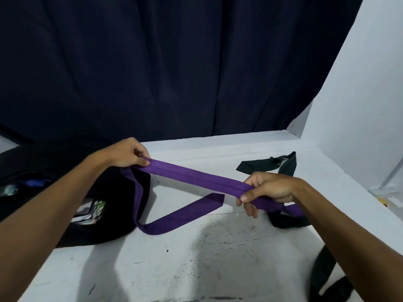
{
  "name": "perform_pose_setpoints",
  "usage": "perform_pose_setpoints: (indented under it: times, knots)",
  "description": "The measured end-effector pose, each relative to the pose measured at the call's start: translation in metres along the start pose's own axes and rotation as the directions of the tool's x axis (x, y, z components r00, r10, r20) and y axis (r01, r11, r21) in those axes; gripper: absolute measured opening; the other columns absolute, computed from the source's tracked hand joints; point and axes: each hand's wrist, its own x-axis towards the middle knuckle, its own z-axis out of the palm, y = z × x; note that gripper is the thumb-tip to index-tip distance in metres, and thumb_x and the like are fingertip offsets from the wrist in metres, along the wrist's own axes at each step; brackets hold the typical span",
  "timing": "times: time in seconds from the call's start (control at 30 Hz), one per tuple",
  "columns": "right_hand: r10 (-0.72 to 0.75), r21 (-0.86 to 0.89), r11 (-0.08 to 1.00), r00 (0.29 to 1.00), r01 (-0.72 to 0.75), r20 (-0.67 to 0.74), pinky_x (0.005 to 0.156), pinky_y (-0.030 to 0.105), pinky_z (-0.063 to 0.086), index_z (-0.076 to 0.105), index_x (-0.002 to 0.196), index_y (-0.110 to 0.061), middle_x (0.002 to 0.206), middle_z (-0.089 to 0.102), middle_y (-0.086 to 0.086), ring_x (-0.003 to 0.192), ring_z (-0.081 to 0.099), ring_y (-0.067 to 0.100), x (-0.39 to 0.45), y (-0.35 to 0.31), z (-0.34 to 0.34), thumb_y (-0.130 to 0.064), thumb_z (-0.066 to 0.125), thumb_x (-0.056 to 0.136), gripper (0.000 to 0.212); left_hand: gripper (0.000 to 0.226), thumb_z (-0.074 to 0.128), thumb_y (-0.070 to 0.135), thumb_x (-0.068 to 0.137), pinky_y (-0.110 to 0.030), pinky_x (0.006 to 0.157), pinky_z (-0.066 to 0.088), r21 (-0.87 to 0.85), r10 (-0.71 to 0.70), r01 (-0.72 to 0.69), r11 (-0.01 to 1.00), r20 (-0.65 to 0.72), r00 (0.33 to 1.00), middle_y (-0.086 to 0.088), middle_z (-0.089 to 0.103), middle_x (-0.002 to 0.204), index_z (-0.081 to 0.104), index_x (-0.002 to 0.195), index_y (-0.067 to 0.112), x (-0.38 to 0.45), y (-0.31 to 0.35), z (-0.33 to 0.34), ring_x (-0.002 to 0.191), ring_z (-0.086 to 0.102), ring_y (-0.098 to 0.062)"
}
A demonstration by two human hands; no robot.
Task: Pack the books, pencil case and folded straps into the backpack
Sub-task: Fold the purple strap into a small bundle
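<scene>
Near bench: white bench (pixel 218 258), scuffed with dark marks, with both forearms reaching out over it from the near edge.
Right hand: right hand (pixel 268 190) has its grip closed round the purple strap (pixel 196 178), thumb on the near side and fingers curled over it, above the middle of the bench.
Left hand: left hand (pixel 128 154) pinches the far-left end of the same strap between thumb and fingertips, above the backpack.
Strap look: flat, deep purple, doubled lengthwise with a seam line along it; pulled taut between the hands, slanting from far left to near right.
Strap tail: from the left hand it drops down across the backpack, loops on the bench and runs back right to a cut end.
Backpack: black backpack (pixel 104 205) lies on the left of the bench; a light printed patch shows on its front.
Black strap: black strap (pixel 270 163) lies flat on the far right of the bench, well apart from the hands.
Edges: dark curtain (pixel 174 62) closes the far side; white wall (pixel 359 94) closes the right.
Open room: bare bench between the backpack and the right wall.
</scene>
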Motion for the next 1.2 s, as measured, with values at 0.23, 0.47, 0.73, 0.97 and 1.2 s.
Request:
perform_pose_setpoints:
  times: [0.23, 0.47, 0.73, 0.97, 1.2]
  knots:
    - [-0.043, -0.112, 0.993, 0.999, 0.043, -0.006, 0.067, 0.028, 0.056, 0.068, 0.094, 0.002, 0.074, 0.071, 0.014, 0.063, 0.068, 0.023, 0.024, -0.042, 0.018, -0.005, 0.060, 0.091, 0.011, 0.028, 0.058, 0.031, 0.092, -0.025, 0.089, 0.049, -0.618, 0.359, -0.211, 0.757, 0.124, 0.925, -0.005, 0.071, 0.097, 0.070, 0.100, 0.007, -0.011, 0.117, 0.104, 0.094, 0.067, -0.014]
    - [0.162, -0.152, 0.974, 0.985, -0.170, -0.062, 0.057, 0.025, 0.055, 0.068, 0.086, 0.000, 0.070, 0.070, 0.014, 0.056, 0.068, 0.021, -0.008, -0.017, -0.010, -0.009, 0.065, 0.085, 0.010, 0.056, 0.045, 0.040, 0.101, -0.026, 0.047, 0.028, -0.420, 0.004, -0.168, 0.892, -0.363, 0.932, -0.003, 0.031, 0.049, 0.047, 0.060, 0.002, 0.005, 0.061, 0.086, 0.043, 0.030, -0.011]
    - [0.077, -0.115, 0.989, 0.988, -0.093, -0.135, 0.058, 0.029, 0.056, 0.068, 0.090, 0.004, 0.069, 0.069, 0.014, 0.056, 0.066, 0.021, -0.016, -0.016, -0.013, -0.008, 0.064, 0.087, 0.013, 0.011, 0.067, 0.029, 0.091, -0.030, 0.089, 0.048, -0.065, 0.209, -0.235, 0.970, -0.271, 0.939, 0.016, 0.069, 0.085, 0.066, 0.081, 0.032, 0.000, 0.054, 0.052, 0.095, 0.064, -0.007]
    - [0.075, -0.204, 0.975, 0.993, -0.091, -0.088, 0.054, 0.023, 0.053, 0.069, 0.084, -0.002, 0.067, 0.069, 0.011, 0.053, 0.065, 0.017, -0.004, -0.043, -0.001, -0.005, 0.065, 0.088, 0.007, 0.004, 0.074, 0.019, 0.077, -0.017, 0.062, 0.048, -0.720, 0.381, -0.123, 0.683, 0.207, 0.901, -0.001, 0.069, 0.068, 0.073, 0.076, 0.015, 0.000, 0.116, 0.131, 0.060, 0.062, -0.008]
    - [0.144, -0.198, 0.965, 0.979, -0.170, -0.141, 0.059, 0.028, 0.055, 0.069, 0.083, -0.002, 0.070, 0.070, 0.015, 0.055, 0.066, 0.021, -0.034, -0.018, -0.024, -0.012, 0.068, 0.083, 0.009, 0.018, 0.077, 0.034, 0.066, -0.010, 0.058, 0.041, -0.479, 0.119, -0.121, 0.869, -0.034, 0.992, 0.008, 0.065, 0.062, 0.072, 0.061, 0.018, -0.003, 0.036, 0.037, 0.059, 0.055, 0.000]
